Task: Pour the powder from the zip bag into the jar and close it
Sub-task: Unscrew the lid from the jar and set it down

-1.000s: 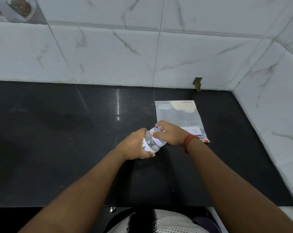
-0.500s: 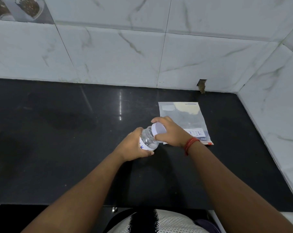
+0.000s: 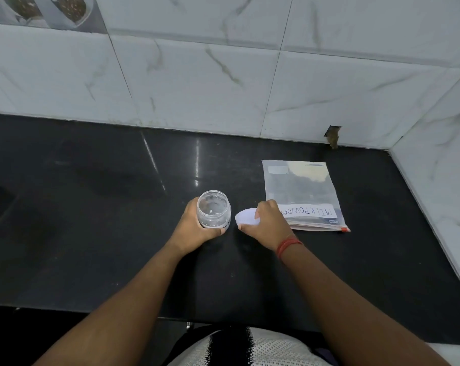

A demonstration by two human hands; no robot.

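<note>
The left hand (image 3: 197,229) has its grip closed around the lower body of the clear jar (image 3: 213,208), which stands upright and open on the black tabletop (image 3: 91,233), and it looks empty. Just to the right of this grip, the right hand (image 3: 269,224) pinches the white lid (image 3: 246,216) low over the tabletop, its hollow side turned up; I cannot tell whether the lid touches the surface.

The step in hand seems to be putting the lid aside. It is better to lay it flat close to the jar, where it is easy to find for closing, and not on the bag.

Directly beyond the right grip lies the zip bag (image 3: 301,194), flat, with the label "MILK POWDER" near its zip end; the pale powder is gathered at the far end. The right hand covers its near corner.

To the left of the left grip the tabletop has wide open room. Behind the bag the tiled wall (image 3: 197,88) stands near, and the side wall (image 3: 440,180) limits movement on the right. The front edge is well apart from both grips.
</note>
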